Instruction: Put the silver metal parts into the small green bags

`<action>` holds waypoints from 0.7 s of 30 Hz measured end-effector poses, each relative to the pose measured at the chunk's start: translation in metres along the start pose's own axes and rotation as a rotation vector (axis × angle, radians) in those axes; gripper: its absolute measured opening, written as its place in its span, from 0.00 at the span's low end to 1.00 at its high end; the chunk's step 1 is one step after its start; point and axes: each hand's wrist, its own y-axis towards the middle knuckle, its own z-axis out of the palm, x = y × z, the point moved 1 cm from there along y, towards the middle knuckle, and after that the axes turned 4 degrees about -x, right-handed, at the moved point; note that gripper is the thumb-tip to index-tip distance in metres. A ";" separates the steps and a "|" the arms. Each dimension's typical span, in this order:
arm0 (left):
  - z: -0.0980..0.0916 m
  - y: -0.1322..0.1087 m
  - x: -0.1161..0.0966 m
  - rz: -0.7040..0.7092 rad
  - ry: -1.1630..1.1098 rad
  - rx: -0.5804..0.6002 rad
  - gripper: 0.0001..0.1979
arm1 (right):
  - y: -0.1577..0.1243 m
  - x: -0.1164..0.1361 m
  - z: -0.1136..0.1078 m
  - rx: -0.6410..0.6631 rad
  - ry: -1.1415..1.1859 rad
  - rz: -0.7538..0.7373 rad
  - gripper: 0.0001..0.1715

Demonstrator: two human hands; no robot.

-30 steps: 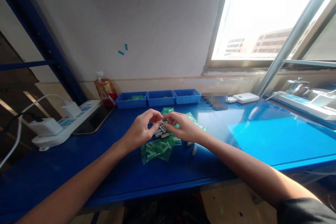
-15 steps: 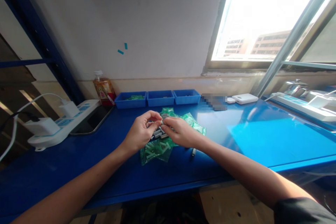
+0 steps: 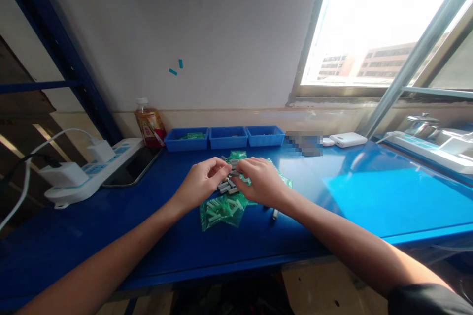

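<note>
My left hand is closed in a pinch just above a pile of small grey metal cylinders. A small grey tip shows by its fingers, but I cannot make out what it is. To its right, my right hand hovers over the pile, thumb and fingers apart; nothing held shows. Under and around the cylinders lie green plastic bags, the front one with several short pale rods inside. One loose cylinder rests on the blue table below my right wrist.
Three blue bins line the wall; the left one has green bags in it. At left are a drink bottle, a phone and a power strip with plugs. A white device and another power strip are at right.
My right hand has drawn slightly away from the left, its thumb and fingers parting. The left hand stays pinched near the pile. The camera view has shifted slightly.
</note>
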 end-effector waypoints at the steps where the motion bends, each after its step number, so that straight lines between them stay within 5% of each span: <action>1: 0.000 0.001 0.003 -0.015 0.003 0.017 0.17 | -0.001 0.000 0.001 -0.001 -0.029 -0.019 0.11; 7: 0.001 0.006 0.010 -0.065 -0.001 0.120 0.20 | -0.004 0.002 0.003 -0.010 -0.074 -0.072 0.12; 15: 0.001 0.005 0.001 -0.008 -0.171 0.060 0.14 | 0.001 0.001 -0.006 0.117 0.281 0.084 0.13; 21: 0.003 0.005 0.005 0.017 -0.180 0.039 0.15 | 0.000 0.001 -0.002 0.108 0.229 0.064 0.14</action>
